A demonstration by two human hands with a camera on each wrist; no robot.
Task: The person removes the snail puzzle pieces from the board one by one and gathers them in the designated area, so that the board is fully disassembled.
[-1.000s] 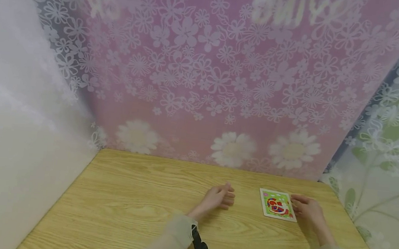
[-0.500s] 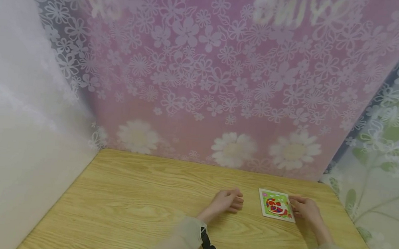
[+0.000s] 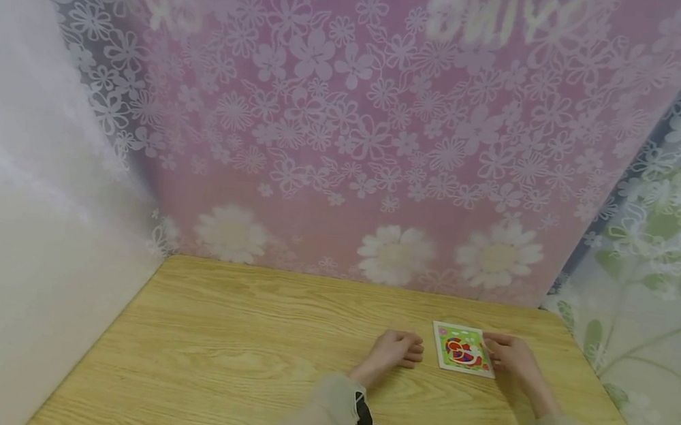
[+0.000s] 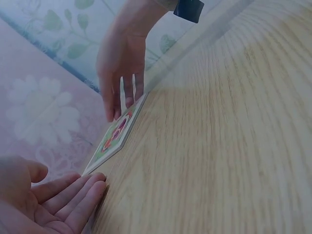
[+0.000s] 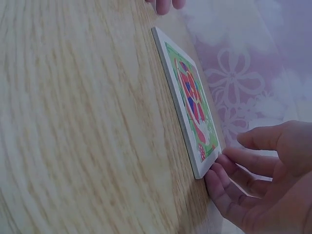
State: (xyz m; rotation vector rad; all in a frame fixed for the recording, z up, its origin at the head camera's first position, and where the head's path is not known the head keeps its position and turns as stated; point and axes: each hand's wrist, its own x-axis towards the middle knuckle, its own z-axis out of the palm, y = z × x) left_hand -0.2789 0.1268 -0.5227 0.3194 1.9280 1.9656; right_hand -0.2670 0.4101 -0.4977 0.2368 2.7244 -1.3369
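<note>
A thin, square picture board (image 3: 464,351) with a white border and a red-and-blue snail on green lies flat on the wooden table. At its right edge, my right hand (image 3: 514,359) touches the side with its fingertips, the fingers slightly bent. The right wrist view shows these fingertips (image 5: 219,168) against the board's near end, with the thumb held apart from it. To the left of the board rests my left hand (image 3: 393,351), palm turned inward and fingers loosely extended. In the left wrist view its fingers (image 4: 80,197) reach close to the board's corner.
The wood-grain table (image 3: 228,352) meets a pink flowered curtain (image 3: 335,137) at its back edge. A pale wall (image 3: 23,243) stands along the left side, and a leaf-patterned curtain (image 3: 664,305) hangs along the right.
My left hand has moved right, closer to the board. The board has slid slightly left, with my right hand following at its right edge.
</note>
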